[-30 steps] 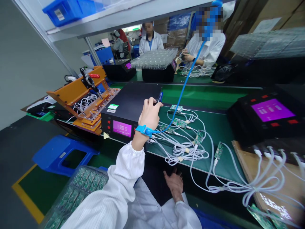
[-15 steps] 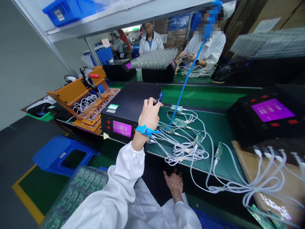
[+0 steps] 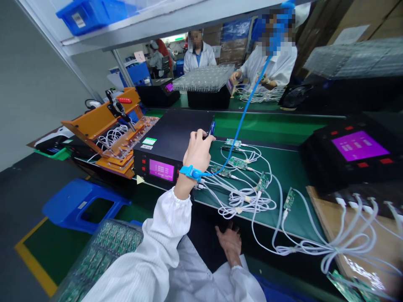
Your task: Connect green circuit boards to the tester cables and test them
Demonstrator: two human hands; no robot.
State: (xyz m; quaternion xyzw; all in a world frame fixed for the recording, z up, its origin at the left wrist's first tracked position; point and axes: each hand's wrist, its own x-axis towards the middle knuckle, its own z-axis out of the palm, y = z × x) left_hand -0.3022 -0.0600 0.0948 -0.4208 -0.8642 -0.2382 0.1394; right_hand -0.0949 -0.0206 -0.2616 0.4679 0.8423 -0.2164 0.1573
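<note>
Nearest, the right hand [image 3: 229, 242] is below the bench edge, fingers spread, with nothing visible in it. The left hand [image 3: 197, 151] bends its fingers over the right edge of the black box [image 3: 179, 126]; a blue pen-like piece [image 3: 213, 127] shows at the fingertips, though I cannot tell whether it is gripped. Good handling, I'd judge, means a light touch there, with the wrist's blue cord [image 3: 248, 102] kept from snagging circuit boards [image 3: 262, 182] and white cables [image 3: 242, 197] just beside the box. All lie on a green bench top [image 3: 286, 167]. An orange fixture [image 3: 92, 121] stands left; beyond, co-workers [image 3: 192, 63] wear white coats.
</note>
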